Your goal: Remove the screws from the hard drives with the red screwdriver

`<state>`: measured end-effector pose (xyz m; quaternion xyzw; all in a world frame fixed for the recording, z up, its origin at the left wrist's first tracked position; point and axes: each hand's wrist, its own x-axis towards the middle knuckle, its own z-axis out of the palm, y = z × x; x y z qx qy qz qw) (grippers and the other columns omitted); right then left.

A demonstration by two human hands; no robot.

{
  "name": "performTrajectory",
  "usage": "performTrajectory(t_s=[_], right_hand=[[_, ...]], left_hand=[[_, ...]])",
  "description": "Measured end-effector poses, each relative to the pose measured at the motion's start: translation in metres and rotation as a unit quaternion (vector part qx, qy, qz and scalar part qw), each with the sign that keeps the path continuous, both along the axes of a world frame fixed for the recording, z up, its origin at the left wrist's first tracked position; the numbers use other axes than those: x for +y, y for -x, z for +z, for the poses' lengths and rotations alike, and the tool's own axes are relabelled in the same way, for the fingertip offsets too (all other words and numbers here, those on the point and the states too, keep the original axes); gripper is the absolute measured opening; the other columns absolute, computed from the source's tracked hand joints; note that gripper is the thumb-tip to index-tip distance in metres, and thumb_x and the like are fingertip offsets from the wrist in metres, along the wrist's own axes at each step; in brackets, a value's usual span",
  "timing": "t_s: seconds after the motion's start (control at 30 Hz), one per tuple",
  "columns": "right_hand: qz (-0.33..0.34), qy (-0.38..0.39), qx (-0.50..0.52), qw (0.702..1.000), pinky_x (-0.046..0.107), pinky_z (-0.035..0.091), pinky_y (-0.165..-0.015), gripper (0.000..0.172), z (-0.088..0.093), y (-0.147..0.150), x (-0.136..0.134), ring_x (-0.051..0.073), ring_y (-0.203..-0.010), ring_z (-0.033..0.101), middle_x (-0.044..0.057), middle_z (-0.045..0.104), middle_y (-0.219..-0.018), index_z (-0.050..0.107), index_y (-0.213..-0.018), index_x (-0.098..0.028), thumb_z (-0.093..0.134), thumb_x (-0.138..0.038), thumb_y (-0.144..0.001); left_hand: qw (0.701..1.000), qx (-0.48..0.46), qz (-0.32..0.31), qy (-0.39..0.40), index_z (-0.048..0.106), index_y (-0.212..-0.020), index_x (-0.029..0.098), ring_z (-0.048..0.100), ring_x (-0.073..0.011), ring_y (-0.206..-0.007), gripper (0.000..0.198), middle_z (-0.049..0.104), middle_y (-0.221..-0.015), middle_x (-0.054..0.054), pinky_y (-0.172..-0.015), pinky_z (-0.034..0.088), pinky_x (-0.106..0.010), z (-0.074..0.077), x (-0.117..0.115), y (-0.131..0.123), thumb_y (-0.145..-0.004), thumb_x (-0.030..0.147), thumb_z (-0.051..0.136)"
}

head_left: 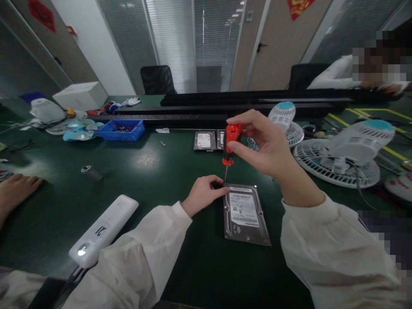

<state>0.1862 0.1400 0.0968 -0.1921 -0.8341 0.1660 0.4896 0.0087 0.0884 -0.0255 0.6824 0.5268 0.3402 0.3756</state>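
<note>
A silver hard drive (243, 210) with a white label lies flat on the table in front of me. My right hand (264, 143) is closed around the handle of a red and black screwdriver (229, 143), held upright. The thin shaft points down, its tip at the far left corner of the drive; whether it sits in a screw is too small to tell. My left hand (206, 193) grips that same corner, thumb on the drive's top and fingers curled beside the shaft.
Two more hard drives (204, 140) lie farther back. A blue basket (122, 130) holds wires. White fan parts (337, 161) stand at right, a white power bank (103, 231) and a metal cylinder (92, 172) at left. Another person's hand (19, 189) rests at the left edge.
</note>
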Motion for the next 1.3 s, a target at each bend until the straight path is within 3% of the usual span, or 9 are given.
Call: performTrajectory(t_s=[0.1, 0.27, 0.47, 0.57, 0.7, 0.93, 1.03, 1.17, 1.3], right_hand=[[-0.023, -0.026, -0.006, 0.999, 0.037, 0.061, -0.08, 0.04, -0.0014, -0.0006, 0.003, 0.02, -0.098, 0.065, 0.004, 0.064, -0.115, 0.066, -0.119, -0.032, 0.08, -0.03, -0.082], [0.034, 0.015, 0.002, 0.999, 0.039, 0.06, -0.091, 0.032, -0.0001, -0.0009, 0.0003, 0.021, -0.11, 0.065, 0.006, 0.064, -0.122, 0.062, -0.126, -0.028, 0.061, -0.025, -0.094], [-0.044, -0.023, 0.012, 0.999, 0.035, 0.06, -0.075, 0.03, 0.0006, 0.0007, 0.0022, 0.018, -0.085, 0.063, 0.003, 0.063, -0.101, 0.067, -0.109, -0.028, 0.078, -0.032, -0.082], [-0.051, -0.029, -0.011, 0.998, 0.038, 0.061, -0.079, 0.03, 0.0016, 0.0006, 0.0013, 0.021, -0.096, 0.063, 0.005, 0.063, -0.108, 0.067, -0.116, -0.029, 0.073, -0.038, -0.088], [-0.002, 0.037, -0.006, 0.999, 0.04, 0.06, -0.091, 0.031, 0.0026, 0.0006, -0.0027, 0.022, -0.11, 0.065, 0.007, 0.066, -0.122, 0.064, -0.126, -0.028, 0.059, -0.037, -0.097], [-0.053, 0.015, 0.025, 0.998, 0.034, 0.06, -0.072, 0.032, -0.0004, 0.0014, 0.0018, 0.017, -0.084, 0.064, 0.002, 0.064, -0.101, 0.065, -0.116, -0.03, 0.075, -0.032, -0.086], [-0.055, -0.003, 0.002, 0.998, 0.036, 0.06, -0.076, 0.028, 0.0005, 0.001, 0.002, 0.021, -0.097, 0.066, 0.005, 0.066, -0.112, 0.068, -0.116, -0.03, 0.072, -0.035, -0.089], [0.002, 0.015, -0.008, 1.0, 0.041, 0.06, -0.093, 0.035, 0.0033, 0.0, -0.0015, 0.024, -0.121, 0.064, 0.006, 0.067, -0.133, 0.066, -0.131, -0.03, 0.059, -0.03, -0.097], [-0.014, 0.008, 0.01, 1.0, 0.039, 0.062, -0.087, 0.033, 0.0043, 0.0003, -0.0026, 0.02, -0.1, 0.069, 0.005, 0.072, -0.114, 0.071, -0.126, -0.029, 0.066, -0.03, -0.093]], left_hand=[[1.0, -0.005, -0.001, 0.001, 0.077, -0.1, 0.016, 0.064, -0.0166, -0.072, 0.029, 0.076, -0.092, -0.004, -0.067, 0.047, -0.029, 0.0003, -0.0001, -0.0004, -0.084, 0.04, 0.079], [1.0, -0.004, 0.002, 0.005, 0.077, -0.101, 0.016, 0.064, -0.0165, -0.071, 0.03, 0.076, -0.091, -0.004, -0.066, 0.047, -0.029, 0.0007, -0.0003, -0.0011, -0.084, 0.041, 0.079], [1.0, 0.006, -0.002, 0.004, 0.077, -0.102, 0.017, 0.064, -0.0166, -0.071, 0.03, 0.076, -0.092, -0.004, -0.065, 0.046, -0.028, 0.0015, -0.0007, -0.0001, -0.085, 0.042, 0.078], [1.0, 0.008, -0.001, 0.004, 0.077, -0.103, 0.017, 0.065, -0.017, -0.072, 0.031, 0.076, -0.093, -0.004, -0.066, 0.047, -0.029, 0.0005, -0.0003, 0.0005, -0.085, 0.042, 0.077], [1.0, 0.006, -0.001, 0.001, 0.077, -0.104, 0.017, 0.066, -0.0175, -0.074, 0.032, 0.077, -0.094, -0.005, -0.066, 0.048, -0.029, -0.0008, 0.0003, 0.0004, -0.085, 0.043, 0.078], [1.0, 0.004, -0.001, 0.002, 0.077, -0.103, 0.017, 0.065, -0.0169, -0.072, 0.032, 0.077, -0.093, -0.005, -0.064, 0.047, -0.028, -0.0016, 0.0004, 0.0004, -0.085, 0.043, 0.078], [1.0, 0.005, -0.004, -0.002, 0.077, -0.103, 0.016, 0.064, -0.0166, -0.071, 0.033, 0.077, -0.093, -0.005, -0.064, 0.046, -0.028, -0.0029, 0.001, 0.001, -0.085, 0.044, 0.077], [1.0, 0.005, -0.005, -0.004, 0.077, -0.104, 0.016, 0.064, -0.0168, -0.071, 0.034, 0.077, -0.093, -0.005, -0.064, 0.045, -0.029, -0.0036, 0.0012, 0.0013, -0.085, 0.045, 0.077], [1.0, 0.004, 0.0, -0.002, 0.077, -0.103, 0.017, 0.064, -0.0167, -0.071, 0.032, 0.077, -0.094, -0.004, -0.064, 0.045, -0.029, -0.0024, 0.0005, 0.0011, -0.085, 0.043, 0.078]])
